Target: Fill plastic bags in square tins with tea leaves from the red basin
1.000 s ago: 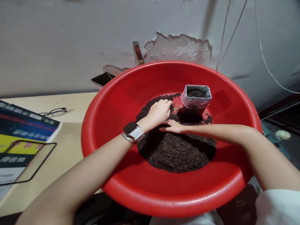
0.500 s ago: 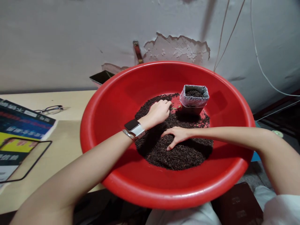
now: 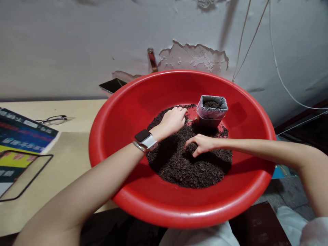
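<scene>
Dark loose tea-like leaves (image 3: pixel 194 174) lie heaped on the floor of a large red basin (image 3: pixel 179 217). My right hand (image 3: pixel 202 144) is curled round a clump of these leaves at the middle of the heap. At the heap's upper left rests my left hand (image 3: pixel 173 120), its fingers bent down; whatever is under them is hidden. A square container (image 3: pixel 212 111) with a clear plastic lining stands upright inside the basin, behind my right hand, with dark leaves in it up near its rim.
On the pale table (image 3: pixel 74 143) at the left lie glasses (image 3: pixel 55 119), a colourful printed sheet (image 3: pixel 23 136) and a black frame (image 3: pixel 41 177). A dark flat device (image 3: pixel 112 85) sits behind the basin. Cords (image 3: pixel 247 41) hang along the wall.
My right hand has moved slightly right and its spread fingers have closed round some leaves. My left hand has hardly moved. The view has shifted slightly.
</scene>
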Motion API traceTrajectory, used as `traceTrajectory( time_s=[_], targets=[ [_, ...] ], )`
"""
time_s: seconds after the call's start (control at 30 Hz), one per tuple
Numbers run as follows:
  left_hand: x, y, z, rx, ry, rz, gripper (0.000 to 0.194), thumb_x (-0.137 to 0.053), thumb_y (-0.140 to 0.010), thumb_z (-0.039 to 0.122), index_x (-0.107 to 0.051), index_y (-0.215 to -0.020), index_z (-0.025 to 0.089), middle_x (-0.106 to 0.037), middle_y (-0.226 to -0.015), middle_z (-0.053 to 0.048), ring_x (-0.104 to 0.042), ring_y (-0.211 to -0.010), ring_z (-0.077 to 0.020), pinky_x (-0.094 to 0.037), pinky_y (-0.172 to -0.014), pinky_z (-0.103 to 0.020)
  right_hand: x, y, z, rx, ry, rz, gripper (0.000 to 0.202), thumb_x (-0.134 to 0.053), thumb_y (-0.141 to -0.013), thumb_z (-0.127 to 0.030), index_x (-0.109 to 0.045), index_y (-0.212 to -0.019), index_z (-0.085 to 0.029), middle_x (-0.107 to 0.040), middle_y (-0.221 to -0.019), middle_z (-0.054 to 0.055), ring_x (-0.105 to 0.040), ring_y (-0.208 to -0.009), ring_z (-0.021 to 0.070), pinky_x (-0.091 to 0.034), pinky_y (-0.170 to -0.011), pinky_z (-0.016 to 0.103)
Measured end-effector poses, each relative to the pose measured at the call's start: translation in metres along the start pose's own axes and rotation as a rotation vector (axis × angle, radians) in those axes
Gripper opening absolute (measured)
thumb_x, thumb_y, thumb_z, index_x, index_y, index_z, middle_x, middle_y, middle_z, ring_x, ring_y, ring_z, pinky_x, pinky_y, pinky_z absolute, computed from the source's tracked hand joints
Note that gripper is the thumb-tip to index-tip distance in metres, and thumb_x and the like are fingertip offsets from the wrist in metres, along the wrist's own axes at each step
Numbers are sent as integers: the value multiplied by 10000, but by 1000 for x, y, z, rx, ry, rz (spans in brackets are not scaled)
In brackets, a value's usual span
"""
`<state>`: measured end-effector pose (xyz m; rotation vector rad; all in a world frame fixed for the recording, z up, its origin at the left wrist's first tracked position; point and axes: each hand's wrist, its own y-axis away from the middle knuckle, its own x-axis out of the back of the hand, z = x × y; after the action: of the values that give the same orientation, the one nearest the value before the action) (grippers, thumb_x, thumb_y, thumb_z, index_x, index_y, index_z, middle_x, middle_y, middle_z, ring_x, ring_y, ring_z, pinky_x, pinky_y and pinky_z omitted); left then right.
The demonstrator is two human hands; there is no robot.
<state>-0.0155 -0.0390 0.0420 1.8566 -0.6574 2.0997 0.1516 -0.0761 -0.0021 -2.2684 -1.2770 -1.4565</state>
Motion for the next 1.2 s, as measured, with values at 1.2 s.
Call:
traceTrajectory(
  time_s=[1.2],
  targets=[
    [6, 2, 7, -9, 6, -21, 347, -357, -942, 144, -565, -1220, 137, -606, -1216, -124, -549, -1124, -239, -463, -906, -356, -56, 20, 61, -411, -224, 126, 1007, -402, -779, -800, -249, -1501, -116, -258, -1543, 190, -292, -1411, 318, -270, -1153, 462]
  ],
)
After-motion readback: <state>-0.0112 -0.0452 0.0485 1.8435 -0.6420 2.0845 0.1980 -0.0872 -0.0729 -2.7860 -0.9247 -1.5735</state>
